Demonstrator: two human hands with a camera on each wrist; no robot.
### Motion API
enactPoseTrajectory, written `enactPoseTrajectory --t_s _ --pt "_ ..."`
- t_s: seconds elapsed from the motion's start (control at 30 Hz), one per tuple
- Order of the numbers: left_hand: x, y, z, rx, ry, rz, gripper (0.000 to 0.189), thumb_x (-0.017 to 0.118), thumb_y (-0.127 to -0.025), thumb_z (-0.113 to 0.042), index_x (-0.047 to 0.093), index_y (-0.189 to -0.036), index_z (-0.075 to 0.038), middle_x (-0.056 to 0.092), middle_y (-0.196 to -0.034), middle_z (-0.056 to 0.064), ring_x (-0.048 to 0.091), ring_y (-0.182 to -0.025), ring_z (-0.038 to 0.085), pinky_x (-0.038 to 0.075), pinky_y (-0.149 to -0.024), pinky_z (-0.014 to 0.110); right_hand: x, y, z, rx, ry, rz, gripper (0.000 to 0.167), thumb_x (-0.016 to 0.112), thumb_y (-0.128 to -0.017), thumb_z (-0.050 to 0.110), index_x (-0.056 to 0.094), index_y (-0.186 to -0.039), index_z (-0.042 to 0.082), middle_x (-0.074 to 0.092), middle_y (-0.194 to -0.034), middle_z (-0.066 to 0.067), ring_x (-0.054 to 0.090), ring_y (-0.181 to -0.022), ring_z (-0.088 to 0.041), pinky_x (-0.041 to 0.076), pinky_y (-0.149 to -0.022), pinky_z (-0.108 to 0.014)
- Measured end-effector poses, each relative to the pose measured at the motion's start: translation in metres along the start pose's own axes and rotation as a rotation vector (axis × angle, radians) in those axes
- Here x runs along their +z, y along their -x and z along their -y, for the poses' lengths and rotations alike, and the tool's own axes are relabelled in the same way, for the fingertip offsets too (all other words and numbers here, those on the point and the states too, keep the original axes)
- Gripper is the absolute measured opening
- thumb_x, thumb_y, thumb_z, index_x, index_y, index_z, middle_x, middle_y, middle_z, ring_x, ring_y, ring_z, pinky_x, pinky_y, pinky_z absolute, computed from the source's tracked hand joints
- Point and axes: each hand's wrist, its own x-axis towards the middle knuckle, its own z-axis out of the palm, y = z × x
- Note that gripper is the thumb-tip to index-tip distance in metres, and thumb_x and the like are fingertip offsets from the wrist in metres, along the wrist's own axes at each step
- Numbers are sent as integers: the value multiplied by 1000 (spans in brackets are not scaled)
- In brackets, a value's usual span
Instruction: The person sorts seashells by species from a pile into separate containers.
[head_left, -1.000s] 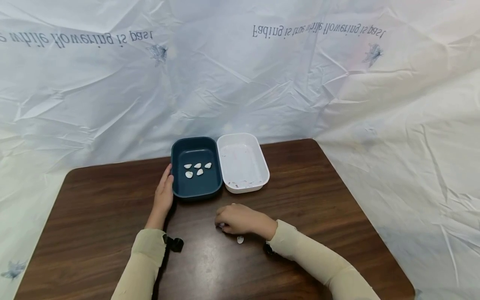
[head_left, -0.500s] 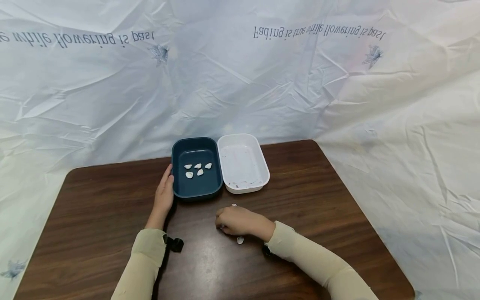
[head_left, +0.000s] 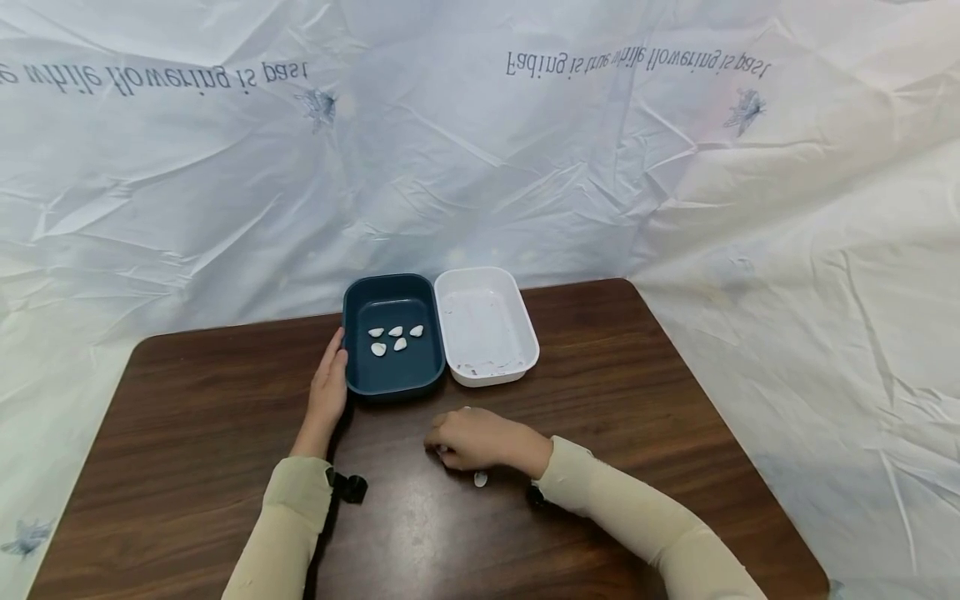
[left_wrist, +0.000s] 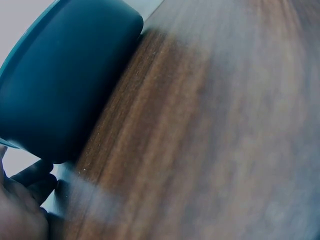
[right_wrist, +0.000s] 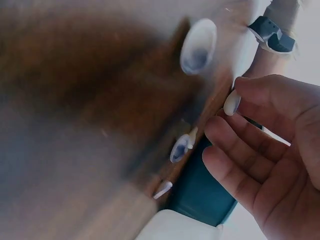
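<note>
My left hand (head_left: 327, 390) lies along the left wall of a dark blue tray (head_left: 397, 385), its fingers fairly straight. In the left wrist view the blue tray's outer side (left_wrist: 70, 75) rises beside those fingers (left_wrist: 42, 182). Several small white shells (head_left: 378, 349) sit inside this tray. Over the table in front of the trays, my right hand (head_left: 480, 440) pinches a small white shell (right_wrist: 232, 103) between thumb and finger. One loose shell (head_left: 481, 479) lies just below this hand. The right wrist view shows more shells (right_wrist: 198, 47) on the table around it.
A white tray (head_left: 487, 329) with dark specks near its front end stands against the blue tray's right side. Both are near the back edge of the brown wooden table (head_left: 615, 400). A pale printed sheet (head_left: 480, 183) hangs behind it.
My right hand shifts only slightly, ending a little to the left and up. The left hand and both trays stay where they were.
</note>
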Motion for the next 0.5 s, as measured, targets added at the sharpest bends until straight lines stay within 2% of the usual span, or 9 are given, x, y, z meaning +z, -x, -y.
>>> enactPoseTrajectory --t_s 0.2,0.33,0.5 --pt "1 -1 -1 -3 -6 5 56 29 -117 -42 19 -171 -32 17 -176 -2 13 -162 30 14 -127 60 -16 3 -6 -35 -67 -7 19 70 -98 12 78 -116 13 65 -97 3 57 -81 -3 47 -71 -18" --pt "1 0 0 -1 -7 7 57 29 -117 -42 19 -171 -28 17 -176 0 14 -161 32 14 -126 61 -28 3 -13 -77 -151 -4 24 69 -99 12 78 -121 9 67 -100 1 57 -85 -4 46 -76 -15" --pt "0 0 -1 13 -1 -4 58 29 -117 -41 20 -171 -22 16 -176 2 13 -161 33 14 -126 62 -45 1 -21 -124 -226 -23 24 67 -101 12 77 -121 4 69 -101 -3 59 -87 -11 47 -79 -17"
